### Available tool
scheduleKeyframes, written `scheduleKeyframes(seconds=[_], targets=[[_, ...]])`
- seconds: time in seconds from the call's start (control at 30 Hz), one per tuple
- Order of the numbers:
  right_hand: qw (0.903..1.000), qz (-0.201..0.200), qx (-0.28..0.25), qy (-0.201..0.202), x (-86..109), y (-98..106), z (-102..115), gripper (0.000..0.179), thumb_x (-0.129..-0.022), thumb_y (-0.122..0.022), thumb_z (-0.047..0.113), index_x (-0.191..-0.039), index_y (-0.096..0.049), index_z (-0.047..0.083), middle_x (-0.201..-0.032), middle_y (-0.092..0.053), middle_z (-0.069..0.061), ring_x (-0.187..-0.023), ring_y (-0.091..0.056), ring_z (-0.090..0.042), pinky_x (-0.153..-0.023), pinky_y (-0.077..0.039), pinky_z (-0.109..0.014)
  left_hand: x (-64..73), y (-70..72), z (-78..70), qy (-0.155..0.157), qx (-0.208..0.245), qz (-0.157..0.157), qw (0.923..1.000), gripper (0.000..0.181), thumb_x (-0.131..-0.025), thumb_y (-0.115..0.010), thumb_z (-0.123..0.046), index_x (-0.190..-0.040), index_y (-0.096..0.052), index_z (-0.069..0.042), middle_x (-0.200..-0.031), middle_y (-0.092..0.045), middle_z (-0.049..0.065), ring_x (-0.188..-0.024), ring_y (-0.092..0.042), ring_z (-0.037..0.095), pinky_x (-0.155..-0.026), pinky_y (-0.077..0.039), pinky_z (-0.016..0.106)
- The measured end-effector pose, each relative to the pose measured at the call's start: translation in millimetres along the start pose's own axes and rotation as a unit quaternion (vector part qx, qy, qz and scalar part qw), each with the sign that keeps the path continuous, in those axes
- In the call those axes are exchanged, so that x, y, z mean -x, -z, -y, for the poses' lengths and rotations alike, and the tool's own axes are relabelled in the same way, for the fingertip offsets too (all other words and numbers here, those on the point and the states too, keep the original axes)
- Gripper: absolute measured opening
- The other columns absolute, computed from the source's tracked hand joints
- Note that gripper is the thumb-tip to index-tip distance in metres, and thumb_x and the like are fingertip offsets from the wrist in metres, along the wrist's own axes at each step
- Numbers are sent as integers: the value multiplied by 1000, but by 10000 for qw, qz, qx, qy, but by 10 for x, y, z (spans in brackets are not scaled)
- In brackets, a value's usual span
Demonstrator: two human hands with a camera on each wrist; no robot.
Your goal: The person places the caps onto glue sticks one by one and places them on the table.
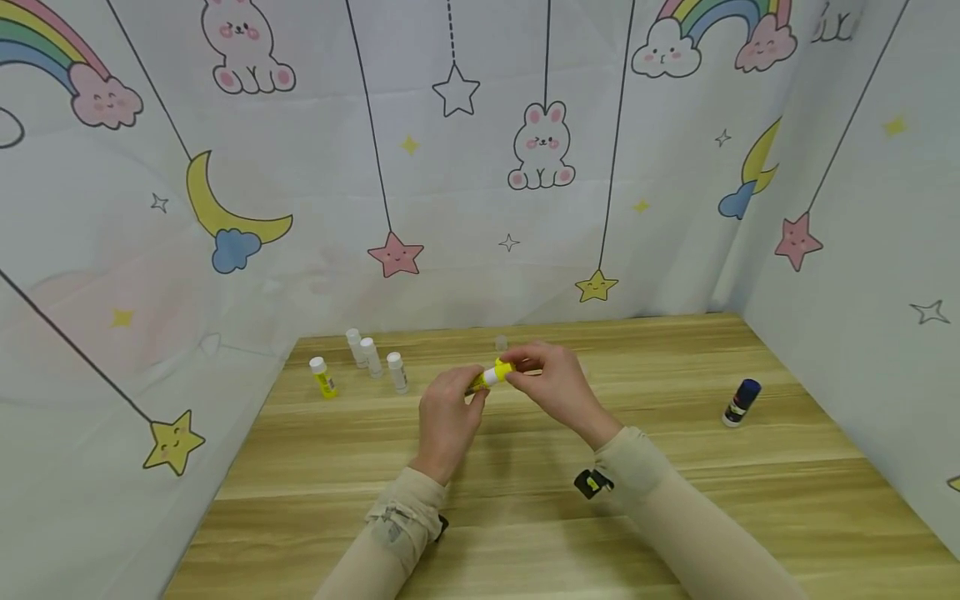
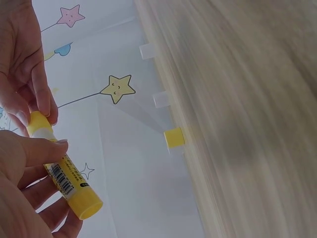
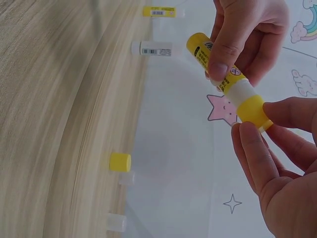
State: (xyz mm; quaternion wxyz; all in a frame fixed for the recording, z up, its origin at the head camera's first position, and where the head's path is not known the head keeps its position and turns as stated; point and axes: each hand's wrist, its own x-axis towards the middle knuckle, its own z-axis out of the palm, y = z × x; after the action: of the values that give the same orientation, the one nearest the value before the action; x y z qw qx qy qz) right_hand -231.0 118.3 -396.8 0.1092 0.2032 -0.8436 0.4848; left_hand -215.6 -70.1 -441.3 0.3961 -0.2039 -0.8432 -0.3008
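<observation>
A yellow glue stick (image 1: 491,377) with a white band is held tilted above the table between both hands. My left hand (image 1: 447,417) grips its printed body, thumb along the side; in the left wrist view the barcode label (image 2: 63,178) shows. My right hand (image 1: 555,383) pinches the yellow cap (image 3: 252,111) at its other end between thumb and fingertips. Beyond the hands, a loose yellow cap (image 3: 120,162) stands on the table with small translucent caps (image 3: 117,222) near it.
At the back left stand a yellow glue stick (image 1: 324,378) with a white cap and several white glue sticks (image 1: 397,372). To the right is a dark-blue-capped glue stick (image 1: 742,403). A patterned curtain (image 1: 465,183) borders the wooden table (image 1: 525,533) behind and at the sides.
</observation>
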Motion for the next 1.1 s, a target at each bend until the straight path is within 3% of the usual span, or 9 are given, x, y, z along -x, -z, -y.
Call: scheduleKeyframes(seconds=[0.67,1.1], targets=[[9999,88,-26,105,25,22,-19,23,-90,-78,12,-113,-77,11,-109,-71,4,-93,-70,-17,-74,-59,-32,7,2,-27,-66,-29,156,9999,31,-78,-87,-4,-106,-74,-7,-100,-74,4,-87,-69,19,-74,-57,34],[9999,50,-41,115,42,44,-42,22,-90,-78,13,-111,-77,19,-108,-71,6,-92,-69,-15,-73,-59,-32,3,-23,-64,-72,34,138,9999,31,-77,-87,1,-105,-75,-1,-101,-73,9,-91,-69,24,-78,-58,33]])
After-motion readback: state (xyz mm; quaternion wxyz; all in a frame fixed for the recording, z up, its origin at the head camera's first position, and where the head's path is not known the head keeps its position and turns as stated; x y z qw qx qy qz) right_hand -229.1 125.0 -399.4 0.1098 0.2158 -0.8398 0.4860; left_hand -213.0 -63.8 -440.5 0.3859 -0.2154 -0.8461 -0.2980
